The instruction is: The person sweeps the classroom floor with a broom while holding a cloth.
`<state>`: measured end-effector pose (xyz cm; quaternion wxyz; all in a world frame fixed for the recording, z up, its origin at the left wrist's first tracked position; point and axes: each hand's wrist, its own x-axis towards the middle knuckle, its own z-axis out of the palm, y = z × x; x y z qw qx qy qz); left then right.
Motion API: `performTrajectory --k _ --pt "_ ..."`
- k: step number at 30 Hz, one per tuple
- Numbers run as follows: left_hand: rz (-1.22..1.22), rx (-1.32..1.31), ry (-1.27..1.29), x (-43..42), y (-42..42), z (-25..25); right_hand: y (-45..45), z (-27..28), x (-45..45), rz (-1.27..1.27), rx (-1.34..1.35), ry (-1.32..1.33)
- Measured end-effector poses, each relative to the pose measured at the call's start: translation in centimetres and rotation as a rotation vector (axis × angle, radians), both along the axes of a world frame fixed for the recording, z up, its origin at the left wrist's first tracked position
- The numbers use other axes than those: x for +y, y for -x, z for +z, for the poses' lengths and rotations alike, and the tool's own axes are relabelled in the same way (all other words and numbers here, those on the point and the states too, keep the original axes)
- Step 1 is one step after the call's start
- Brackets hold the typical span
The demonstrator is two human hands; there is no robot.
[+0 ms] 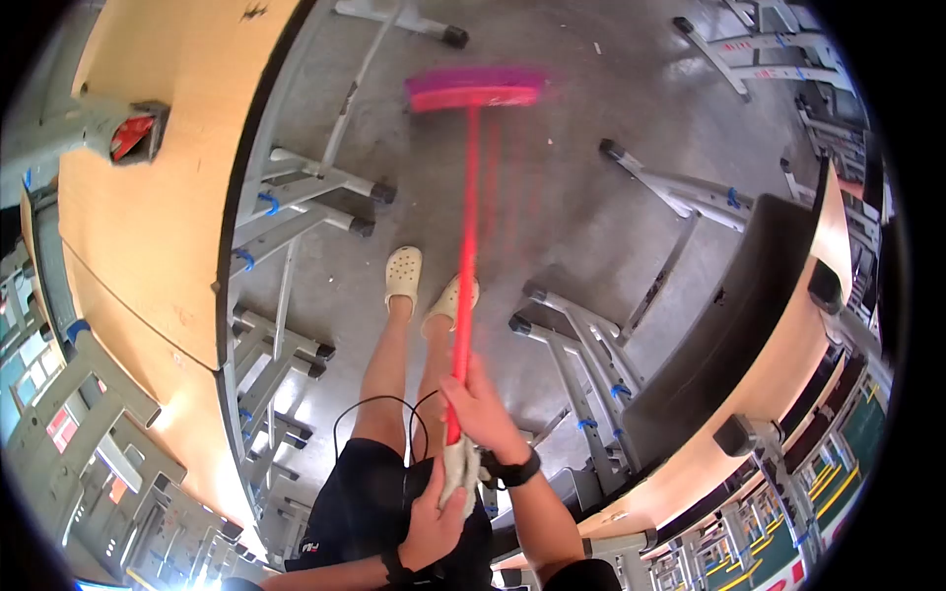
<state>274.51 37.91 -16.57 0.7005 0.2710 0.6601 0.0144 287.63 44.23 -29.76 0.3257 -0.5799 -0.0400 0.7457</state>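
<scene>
Grips the broom (467, 231) with the right hand (486, 410), nearer its head (475, 96); clasps white cloth (457, 473) with the left hand (432, 524). Points broom lengthwise forward.

A pale wooden surface (168, 207) with a dark edge curves along the left, overlapped by a grey metal tube (74, 130) whose open end shows red. Rightward, another wooden surface (778, 374) adjoins a dark panel (729, 340). Blue ties (619, 391) wrap grey metal legs (680, 187) ending in black caps (612, 150).
</scene>
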Motion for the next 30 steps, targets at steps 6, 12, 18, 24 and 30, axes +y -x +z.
performTrajectory --k 6,12,18,24,30 --pt "-0.009 0.020 0.037 -0.3 -0.4 -0.8 1.5 -3.5 -4.0 -0.030 0.045 0.060" --pt "-0.268 0.115 -0.107 -0.7 0.5 4.1 3.3 2.5 -6.2 -0.250 0.179 0.059" --pt "-0.415 0.042 -0.228 -0.2 0.2 -3.0 2.0 -5.1 -6.4 -0.365 0.071 0.083" --pt "-0.492 0.084 -0.517 11.4 -4.3 -14.0 -5.0 -14.8 8.1 -0.423 -0.108 -0.134" --pt "-0.353 0.094 -0.322 16.0 -3.3 -9.3 -3.0 -9.4 12.7 -0.501 -0.077 -0.192"
